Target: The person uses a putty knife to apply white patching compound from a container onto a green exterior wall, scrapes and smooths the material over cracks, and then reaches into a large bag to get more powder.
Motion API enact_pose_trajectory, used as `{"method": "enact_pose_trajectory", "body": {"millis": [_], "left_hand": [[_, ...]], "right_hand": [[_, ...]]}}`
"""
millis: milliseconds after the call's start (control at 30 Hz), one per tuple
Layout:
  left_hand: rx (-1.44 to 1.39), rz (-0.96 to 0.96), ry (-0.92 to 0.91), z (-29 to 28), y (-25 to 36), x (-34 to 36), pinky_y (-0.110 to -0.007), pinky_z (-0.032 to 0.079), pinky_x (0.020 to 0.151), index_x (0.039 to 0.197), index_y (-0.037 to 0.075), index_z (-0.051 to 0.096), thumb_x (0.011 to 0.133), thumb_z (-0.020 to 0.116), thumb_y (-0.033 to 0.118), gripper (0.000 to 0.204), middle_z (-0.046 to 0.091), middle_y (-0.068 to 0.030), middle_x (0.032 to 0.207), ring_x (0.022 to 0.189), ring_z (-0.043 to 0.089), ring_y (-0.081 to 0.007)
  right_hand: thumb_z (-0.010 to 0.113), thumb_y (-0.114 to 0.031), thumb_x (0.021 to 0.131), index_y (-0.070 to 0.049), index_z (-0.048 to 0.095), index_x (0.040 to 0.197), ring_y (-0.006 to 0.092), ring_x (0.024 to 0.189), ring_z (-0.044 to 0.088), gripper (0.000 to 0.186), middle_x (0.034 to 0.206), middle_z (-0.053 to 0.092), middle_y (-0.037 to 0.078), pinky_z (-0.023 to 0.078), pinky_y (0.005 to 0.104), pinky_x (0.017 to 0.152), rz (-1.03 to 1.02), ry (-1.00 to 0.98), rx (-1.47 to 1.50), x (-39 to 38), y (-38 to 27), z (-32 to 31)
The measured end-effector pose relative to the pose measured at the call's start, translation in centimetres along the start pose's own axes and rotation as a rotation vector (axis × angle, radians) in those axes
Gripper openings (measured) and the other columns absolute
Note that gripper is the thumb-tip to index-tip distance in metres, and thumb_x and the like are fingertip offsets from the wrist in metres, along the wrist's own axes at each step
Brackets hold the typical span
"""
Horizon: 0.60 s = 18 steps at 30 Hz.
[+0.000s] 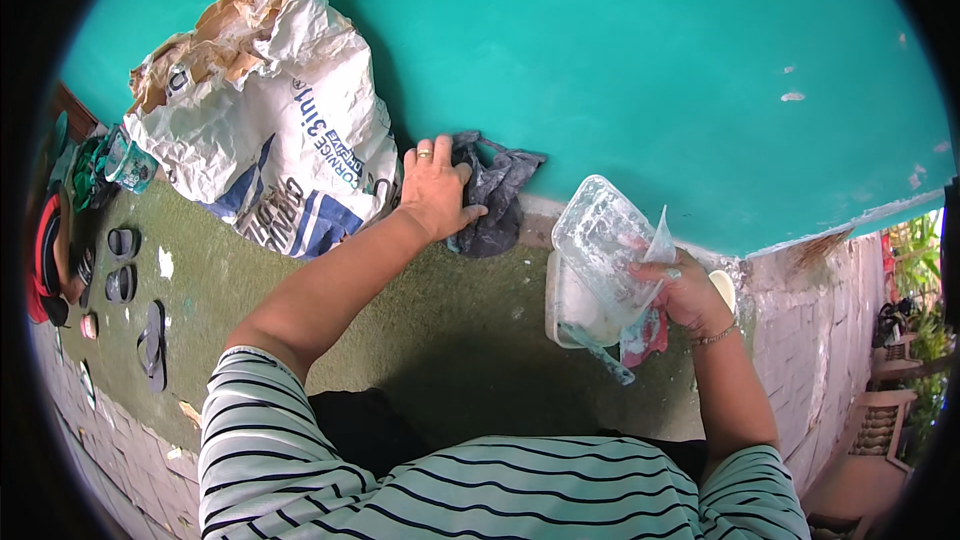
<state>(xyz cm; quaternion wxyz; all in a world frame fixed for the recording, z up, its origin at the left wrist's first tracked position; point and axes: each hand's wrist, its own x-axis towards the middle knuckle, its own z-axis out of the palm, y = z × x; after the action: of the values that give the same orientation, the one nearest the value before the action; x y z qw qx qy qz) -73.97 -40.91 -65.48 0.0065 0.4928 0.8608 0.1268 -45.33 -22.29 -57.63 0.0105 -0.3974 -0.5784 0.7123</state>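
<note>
My left hand (438, 190) reaches to the wall's foot with its fingers stretched out and thumb apart. It lies against a crumpled dark plastic bag (492, 190), beside a big torn paper sack (300, 135) in white, blue and brown. My right hand (685, 290) grips a clear plastic container (598, 225) smeared with white residue. Under it sits a white tub (556, 310) with pale material inside. A teal-smeared tool handle (605, 355) sticks out over the tub's near side. Something red (645, 338) shows below my right hand, partly hidden.
A teal wall (640, 70) rises in front, with the paper sack leaning on it. On the concrete floor (440, 310) at left lie several sandals (153, 345) and a teal-stained bucket (130, 162). A pale cup (722, 288) is right of my right hand; chairs (860, 450) stand far right.
</note>
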Motion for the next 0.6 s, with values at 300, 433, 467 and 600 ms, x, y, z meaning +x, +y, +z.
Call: {"method": "enact_pose_trajectory", "body": {"millis": [300,433,467,600], "left_hand": [[-0.250,0.578,0.134,1.1,1.7,-6.7,-0.048,0.041,0.098,0.092,0.003,0.060,0.073,0.071,0.014,0.025,0.049,-0.0159,0.111,0.097,0.056,-0.0322],[-0.464,0.443,-0.026,1.1,3.0,-9.5,-0.042,0.052,0.082,0.108,0.000,0.054,0.081,0.071,0.021,0.038,0.049,-0.0160,0.112,0.092,0.061,-0.0364],[-0.438,0.497,-0.036,1.5,3.0,-9.5,-0.042,0.053,0.077,0.116,0.000,0.049,0.082,0.071,0.023,0.047,0.049,-0.0174,0.114,0.092,0.061,-0.0383],[-0.499,0.499,0.174,1.7,3.0,-9.5,-0.042,0.050,0.080,0.115,-0.002,0.049,0.082,0.069,0.018,0.043,0.048,-0.0210,0.117,0.094,0.059,-0.0390]], "right_hand": [[0.067,0.000,0.082,0.004,0.048,0.133,0.0222,0.105,0.062,0.054,0.120,0.060,0.011,0.051,0.0360,0.089,-0.059,-0.011,0.093,-0.5,-2.5,1.6],[0.069,-0.002,0.082,0.006,0.047,0.133,0.0208,0.102,0.063,0.056,0.118,0.061,0.012,0.053,0.0355,0.084,-0.125,-0.010,0.105,-1.0,-3.3,1.4],[0.070,-0.004,0.082,0.006,0.047,0.133,0.0199,0.099,0.063,0.057,0.116,0.062,0.011,0.054,0.0351,0.081,-0.149,-0.013,0.111,-1.1,-3.4,1.5],[0.071,-0.006,0.082,0.006,0.050,0.130,0.0193,0.098,0.064,0.053,0.112,0.064,0.011,0.054,0.0332,0.079,-0.212,-0.055,0.066,-1.1,-4.3,3.9]]}}
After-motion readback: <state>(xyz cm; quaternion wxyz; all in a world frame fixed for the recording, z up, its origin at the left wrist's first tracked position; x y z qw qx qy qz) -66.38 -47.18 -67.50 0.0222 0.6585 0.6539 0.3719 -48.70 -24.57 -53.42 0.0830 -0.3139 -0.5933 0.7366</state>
